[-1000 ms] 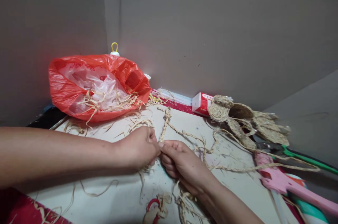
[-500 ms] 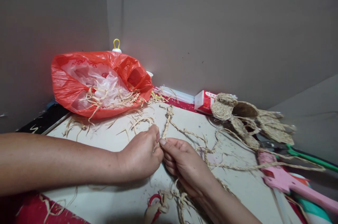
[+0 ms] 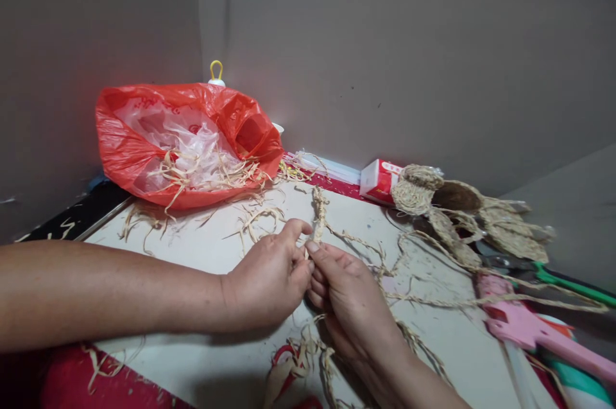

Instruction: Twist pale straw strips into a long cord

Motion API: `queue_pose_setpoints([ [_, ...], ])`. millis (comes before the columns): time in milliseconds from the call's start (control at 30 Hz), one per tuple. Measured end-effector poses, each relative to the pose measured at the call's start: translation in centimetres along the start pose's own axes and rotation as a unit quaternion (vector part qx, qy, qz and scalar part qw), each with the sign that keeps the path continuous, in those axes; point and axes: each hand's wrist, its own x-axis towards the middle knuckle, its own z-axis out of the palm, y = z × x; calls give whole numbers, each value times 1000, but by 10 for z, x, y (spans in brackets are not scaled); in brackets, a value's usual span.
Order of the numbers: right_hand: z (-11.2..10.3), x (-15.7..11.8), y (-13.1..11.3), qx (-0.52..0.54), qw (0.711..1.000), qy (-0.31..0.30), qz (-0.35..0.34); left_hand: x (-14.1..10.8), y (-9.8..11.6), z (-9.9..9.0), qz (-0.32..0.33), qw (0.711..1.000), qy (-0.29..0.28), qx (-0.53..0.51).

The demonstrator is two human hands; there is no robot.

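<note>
Between my two hands is a braided straw cord, its knotted far end standing up past my fingers. My left hand is closed at the cord's near end, its index finger bent and slightly raised. Thumb and fingertips of my right hand pinch the cord from the other side, just touching the left fingertips. The strands inside both hands are hidden. More thin twisted cord runs across the white board to the right. Below my hands lie straw scraps over something with red loops, partly covered.
A red plastic bag of straw strips sits at the back left. At the right are a red and white box, woven straw pieces, a pink glue gun and a green-handled tool. Grey walls stand behind.
My left index finger and thumb have opened a little from a tight fist. Both hands stay at the cord. The whole view has shifted slightly.
</note>
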Motion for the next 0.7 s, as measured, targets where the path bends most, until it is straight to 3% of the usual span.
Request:
queue_pose_setpoints([
  [100, -2, 1, -2, -3, 1000, -2, -13, -5, 4, -8, -36, 998, -42, 15],
  [233, -5, 4, -4, -36, 999, -33, 3, -12, 16, -42, -110, 990, -89, 15],
  [267, -6, 5, -4, -45, 998, -44, 11, -13, 19, -52, -99, 993, -57, 32],
  [367, -7, 6, -5, -72, 995, -63, 24, -11, 27, -76, 34, 990, 107, 85],
  [433, -8, 6, -5, -87, 993, -68, 27, -7, 27, -77, 82, 982, 152, 81],
  [500, -9, 6, -5, -97, 992, -77, 31, 1, 23, -66, 50, 992, 105, 41],
  [567, -9, 7, -6, -107, 990, -90, 35, 11, 14, -50, -51, 998, -12, -23],
  [633, -10, 8, -6, -124, 986, -104, 40, 20, 5, -35, -134, 980, -133, -65],
  [700, -12, 9, -7, -139, 983, -111, 44, 25, -2, -28, -136, 973, -170, -74],
])
